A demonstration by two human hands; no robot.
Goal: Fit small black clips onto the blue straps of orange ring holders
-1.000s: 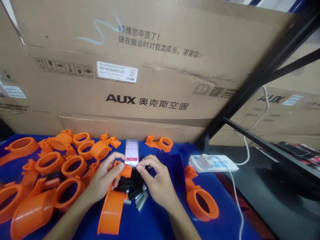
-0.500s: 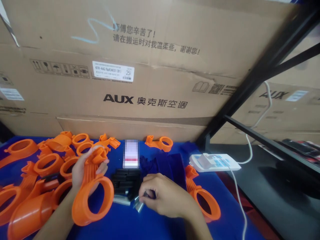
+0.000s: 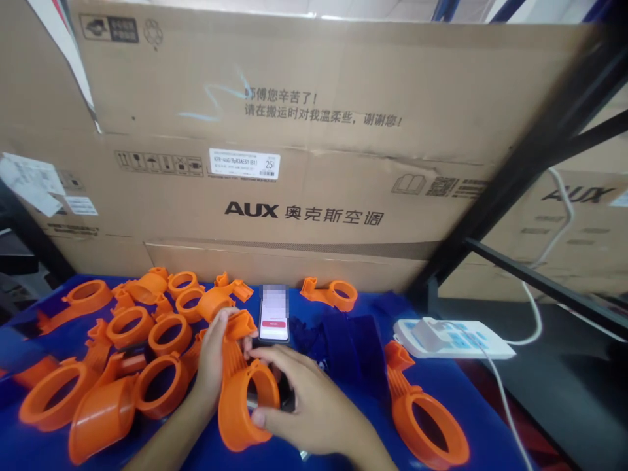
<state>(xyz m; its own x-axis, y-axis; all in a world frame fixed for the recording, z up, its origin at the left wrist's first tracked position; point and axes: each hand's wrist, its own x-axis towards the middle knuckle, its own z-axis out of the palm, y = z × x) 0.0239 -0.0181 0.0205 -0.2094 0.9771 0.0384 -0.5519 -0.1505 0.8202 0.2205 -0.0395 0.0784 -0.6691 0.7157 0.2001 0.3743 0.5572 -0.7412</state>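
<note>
Blue table (image 3: 343, 451), both hands cupped around upright orange ring piece (image 3: 243, 396).

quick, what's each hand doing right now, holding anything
Left hand: closed around the stem of the orange ring part, holding it up.
Right hand: on the same part's ring, thumb at the rim; whether it holds anything else cannot be told.

The right hand (image 3: 304, 405) has left the small metal pieces and now grips the ring of the orange part (image 3: 243, 392). The left hand (image 3: 213, 356) has brought that part back to the middle, over the black pieces.
</note>
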